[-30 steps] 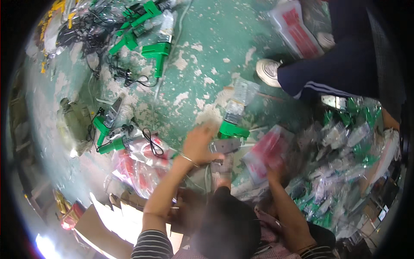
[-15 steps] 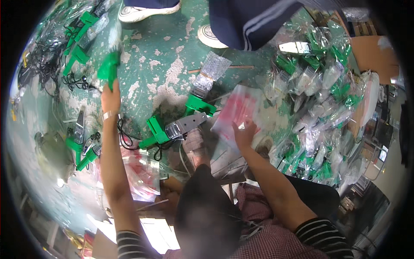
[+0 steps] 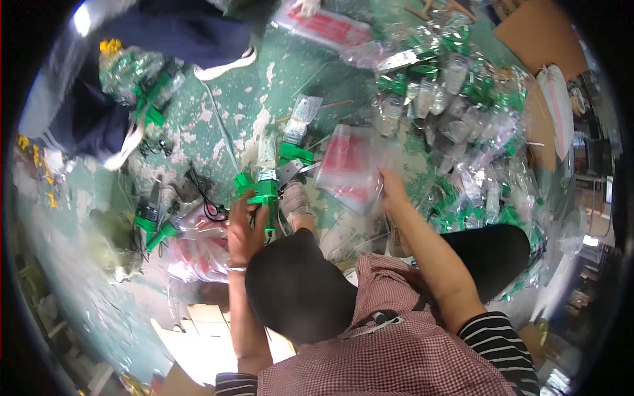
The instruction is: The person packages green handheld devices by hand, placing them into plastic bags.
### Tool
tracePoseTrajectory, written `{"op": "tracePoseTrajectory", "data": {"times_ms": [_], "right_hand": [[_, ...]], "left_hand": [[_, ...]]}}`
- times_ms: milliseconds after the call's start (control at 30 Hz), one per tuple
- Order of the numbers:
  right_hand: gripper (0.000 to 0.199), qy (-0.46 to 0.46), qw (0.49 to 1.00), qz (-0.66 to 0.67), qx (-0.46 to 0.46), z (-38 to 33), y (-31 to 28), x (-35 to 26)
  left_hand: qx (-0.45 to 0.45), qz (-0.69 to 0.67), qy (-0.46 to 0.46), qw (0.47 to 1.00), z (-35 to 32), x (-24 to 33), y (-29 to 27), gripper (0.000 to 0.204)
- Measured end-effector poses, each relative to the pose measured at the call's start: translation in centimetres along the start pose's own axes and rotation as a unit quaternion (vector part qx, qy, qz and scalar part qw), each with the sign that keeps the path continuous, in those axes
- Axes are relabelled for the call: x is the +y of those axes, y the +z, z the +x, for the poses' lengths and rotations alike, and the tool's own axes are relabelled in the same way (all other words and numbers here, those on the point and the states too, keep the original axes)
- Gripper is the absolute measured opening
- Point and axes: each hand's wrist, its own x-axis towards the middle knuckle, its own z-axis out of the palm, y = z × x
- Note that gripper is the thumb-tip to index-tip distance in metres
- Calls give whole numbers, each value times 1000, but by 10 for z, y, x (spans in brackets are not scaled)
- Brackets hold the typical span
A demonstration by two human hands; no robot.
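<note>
My left hand [image 3: 246, 228], slightly blurred, has its fingers apart beside the handle of a green tool [image 3: 265, 191]. The tool's upper end is wrapped in bubble wrap [image 3: 267, 153], and it lies against another green tool with a flat metal plate [image 3: 288, 173]. My right hand [image 3: 392, 188] pinches the right edge of a clear plastic bag with red print [image 3: 350, 162], held in front of my knees. Just beyond lies one more green tool [image 3: 294, 153] with its end in bubble wrap.
A large heap of bagged green tools [image 3: 462, 132] lies at the right. Printed bags [image 3: 198, 254] and green tools [image 3: 146, 221] lie at the left. Far left, a person in dark trousers [image 3: 178, 36] bends over; a gloved hand [image 3: 307, 6] touches more printed bags [image 3: 327, 28].
My left hand has come back from the far left toward my knees, where a bubble-wrapped green tool now lies. My right hand still grips the bag. The other person has shifted left.
</note>
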Motion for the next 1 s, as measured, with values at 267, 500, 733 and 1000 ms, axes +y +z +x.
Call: {"op": "tracePoseTrajectory", "data": {"times_ms": [267, 500, 733, 1000], "right_hand": [[20, -65, 882, 165, -436, -116, -69, -196], [12, -131, 801, 142, -567, -162, -69, -231], [22, -148, 758, 98, -628, -153, -69, -242], [26, -342, 789, -147, -488, -135, -68, -226]], "left_hand": [[-165, 11, 114, 980, 63, 270, -27, 30], [-298, -220, -2, 929, 86, 262, 49, 34], [-263, -333, -68, 903, 104, 258, 56, 46], [-300, -277, -44, 912, 110, 269, 83, 41]]}}
